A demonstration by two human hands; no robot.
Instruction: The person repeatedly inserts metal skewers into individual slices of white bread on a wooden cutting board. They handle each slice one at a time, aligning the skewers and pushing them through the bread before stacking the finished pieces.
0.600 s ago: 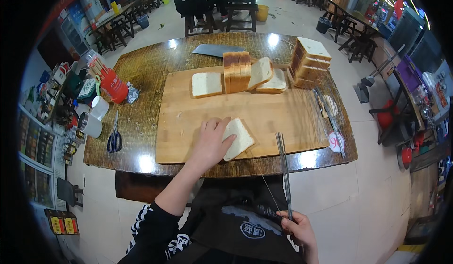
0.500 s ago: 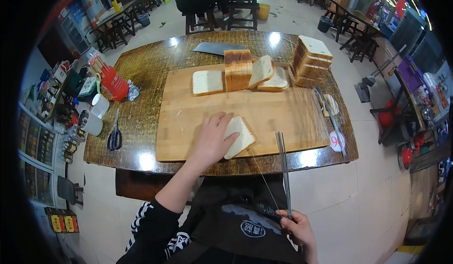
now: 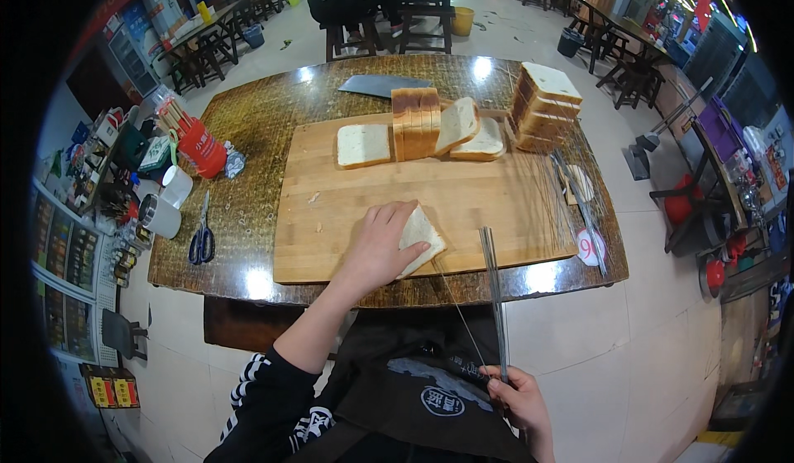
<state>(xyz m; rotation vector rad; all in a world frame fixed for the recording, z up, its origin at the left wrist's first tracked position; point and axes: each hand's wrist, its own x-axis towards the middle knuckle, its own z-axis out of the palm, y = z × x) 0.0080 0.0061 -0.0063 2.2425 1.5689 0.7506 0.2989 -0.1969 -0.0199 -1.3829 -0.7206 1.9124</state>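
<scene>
A slice of white bread (image 3: pixel 420 233) lies near the front edge of the wooden cutting board (image 3: pixel 331 206). My left hand (image 3: pixel 383 244) grips it from the left, palm over it and thumb across its face, hiding part of the slice. Low at the right, before my apron, my right hand (image 3: pixel 517 397) is closed on a bundle of thin metal skewers (image 3: pixel 494 297) pointing up and away. One single skewer (image 3: pixel 461 314) slants from these fingers to the near edge of the slice. Whether its tip is inside the bread cannot be made out.
Bread slices (image 3: pixel 417 124) stand at the board's back, beside a stacked loaf (image 3: pixel 546 99). Behind lies a cleaver (image 3: pixel 385 86). More skewers (image 3: pixel 583 206) rest at the right. Scissors (image 3: pixel 202 235), a white mug (image 3: pixel 159 215) and a red chopstick holder (image 3: pixel 201 148) occupy the left.
My left hand has shifted slightly right, its thumb reaching further over the slice. The skewer bundle has tilted a little to the left; my right hand stays nearly in place.
</scene>
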